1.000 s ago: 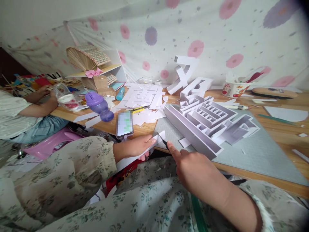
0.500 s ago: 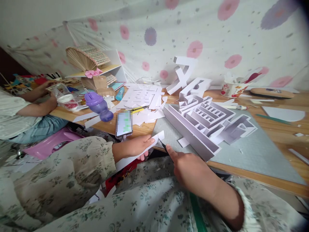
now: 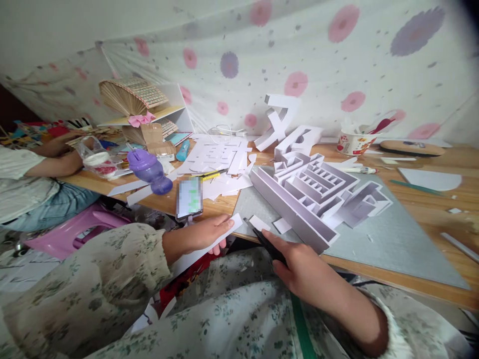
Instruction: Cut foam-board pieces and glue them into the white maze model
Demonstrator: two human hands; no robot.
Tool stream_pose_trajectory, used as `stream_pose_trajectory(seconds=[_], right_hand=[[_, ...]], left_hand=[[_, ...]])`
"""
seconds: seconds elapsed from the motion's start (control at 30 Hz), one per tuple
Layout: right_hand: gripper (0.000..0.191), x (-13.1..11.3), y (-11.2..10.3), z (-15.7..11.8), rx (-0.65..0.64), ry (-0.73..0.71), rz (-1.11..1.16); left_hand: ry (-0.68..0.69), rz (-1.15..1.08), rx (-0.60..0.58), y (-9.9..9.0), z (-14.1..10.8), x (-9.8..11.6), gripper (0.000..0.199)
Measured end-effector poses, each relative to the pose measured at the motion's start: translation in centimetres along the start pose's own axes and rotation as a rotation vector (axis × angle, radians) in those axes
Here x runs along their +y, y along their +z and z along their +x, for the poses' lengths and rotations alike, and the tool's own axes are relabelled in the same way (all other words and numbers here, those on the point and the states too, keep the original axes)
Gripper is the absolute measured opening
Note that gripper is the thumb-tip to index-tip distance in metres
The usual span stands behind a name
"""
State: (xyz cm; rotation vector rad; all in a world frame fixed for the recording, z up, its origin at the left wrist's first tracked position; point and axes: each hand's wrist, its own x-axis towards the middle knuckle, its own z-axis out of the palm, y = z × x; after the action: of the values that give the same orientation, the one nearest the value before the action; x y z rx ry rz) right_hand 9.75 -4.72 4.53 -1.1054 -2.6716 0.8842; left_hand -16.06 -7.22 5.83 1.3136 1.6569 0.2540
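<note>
The left hand (image 3: pixel 205 233) holds a white strip (image 3: pixel 235 224) in a closed pinch beside the wooden table (image 3: pixel 422 212) while the right hand (image 3: pixel 299 262) curls tightly around a black cutting tool (image 3: pixel 268 245), so trimming seems underway, any further cut calling for a steady strip.

Part of the black tool (image 3: pixel 268 243) is being covered by the right hand (image 3: pixel 299 260), and part of the white strip (image 3: pixel 235 223) by the left hand (image 3: pixel 204 233). The phone screen (image 3: pixel 189 197) is being masked by coarse pixels. A co-worker (image 3: pixel 20 172) is being cut off by the left edge.
</note>
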Motion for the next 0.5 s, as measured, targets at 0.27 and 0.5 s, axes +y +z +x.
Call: stream_pose_trajectory(seconds=[0.27,0.5], right_hand=[[0.054,5.1,-1.2,-4.7,0.404,-0.143,0.190],[0.067,13.3,-0.5,-7.5,0.691,0.137,0.242]], left_hand=[[0.457,0.717,0.290,-0.9,-3.5,3.3,0.039],[0.881,1.169,0.359,-3.8,-0.5,7.8,0.058]])
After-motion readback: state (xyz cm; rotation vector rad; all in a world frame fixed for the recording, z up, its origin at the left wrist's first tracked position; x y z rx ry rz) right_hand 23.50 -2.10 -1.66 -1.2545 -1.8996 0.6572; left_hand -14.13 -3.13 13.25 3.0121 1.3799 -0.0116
